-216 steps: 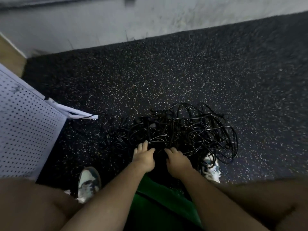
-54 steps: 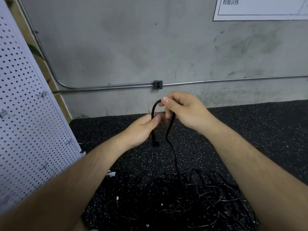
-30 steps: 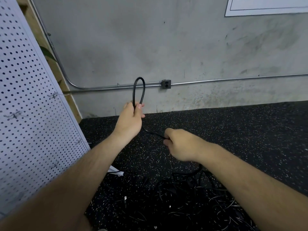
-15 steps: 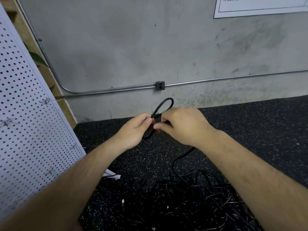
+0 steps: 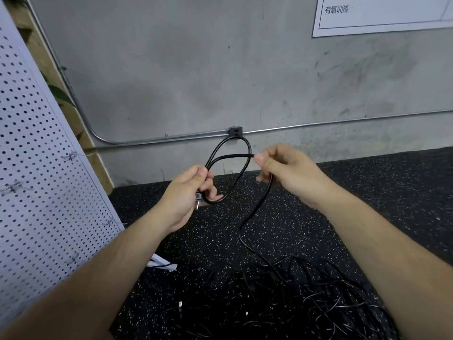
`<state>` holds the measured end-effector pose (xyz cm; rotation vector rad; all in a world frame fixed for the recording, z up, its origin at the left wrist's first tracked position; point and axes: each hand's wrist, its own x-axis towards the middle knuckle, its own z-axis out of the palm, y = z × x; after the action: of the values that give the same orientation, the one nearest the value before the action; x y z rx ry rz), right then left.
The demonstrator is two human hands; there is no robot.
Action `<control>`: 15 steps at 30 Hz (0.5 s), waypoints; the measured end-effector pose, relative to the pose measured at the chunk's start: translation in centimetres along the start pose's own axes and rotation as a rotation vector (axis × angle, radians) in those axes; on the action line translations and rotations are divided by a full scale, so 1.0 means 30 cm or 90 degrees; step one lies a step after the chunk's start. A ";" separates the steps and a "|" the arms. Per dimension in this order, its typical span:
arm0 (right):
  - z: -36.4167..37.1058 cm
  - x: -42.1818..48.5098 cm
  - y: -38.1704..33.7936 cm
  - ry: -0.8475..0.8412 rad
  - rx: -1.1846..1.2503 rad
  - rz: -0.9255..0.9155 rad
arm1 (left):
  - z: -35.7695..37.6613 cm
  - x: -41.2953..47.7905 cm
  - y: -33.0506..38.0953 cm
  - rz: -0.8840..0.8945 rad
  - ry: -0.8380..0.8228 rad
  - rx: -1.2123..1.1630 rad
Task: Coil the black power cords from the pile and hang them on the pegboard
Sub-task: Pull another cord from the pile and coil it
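A grey concrete wall [image 5: 196,69] fills the far side, and a black speckled floor [image 5: 380,192] runs from its foot to the near edge. A white pegboard [image 5: 36,192] leans along the left, with small wire hooks [image 5: 69,157] stuck in it, none of them carrying a cord. The pile of black cords [image 5: 306,303] lies tangled on the floor at the near right, below the person's right forearm.

Both arms reach forward over the floor. The left hand [image 5: 186,192] is closed round one cord [image 5: 249,149], gripping the gathered strands at the base of two loops that stand up and to the right of it. The right hand [image 5: 291,173], just to the right, pinches the same cord between thumb and forefinger where the lower loop ends. From that hand the cord drops to the floor and runs into the pile. The plug [image 5: 198,198] sticks out below the left hand's fingers.

A thin metal pipe [image 5: 318,123] crosses the wall, through a small dark box [image 5: 235,131]. A white poster [image 5: 392,13] hangs at the far right.
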<state>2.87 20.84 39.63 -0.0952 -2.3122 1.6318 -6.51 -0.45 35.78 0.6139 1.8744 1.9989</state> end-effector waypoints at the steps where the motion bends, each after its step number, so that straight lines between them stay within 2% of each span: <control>1: 0.010 -0.003 0.014 -0.039 0.109 0.032 | 0.003 -0.002 0.002 -0.007 0.004 -0.038; 2: 0.022 -0.005 0.026 -0.069 0.182 0.055 | 0.007 -0.003 0.005 -0.012 0.009 -0.074; 4: 0.042 -0.009 0.039 -0.084 0.217 0.071 | 0.012 -0.005 0.014 -0.016 0.026 -0.126; 10: 0.062 -0.007 0.015 0.083 0.155 0.013 | 0.014 -0.019 0.009 -0.017 -0.036 -0.075; 15: 0.072 0.001 0.015 0.099 0.105 0.029 | 0.063 -0.043 0.003 -0.057 -0.093 -0.182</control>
<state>2.17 19.02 38.56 -0.2313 -2.0667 1.7636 -4.42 0.49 35.84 0.5667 1.4698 2.0520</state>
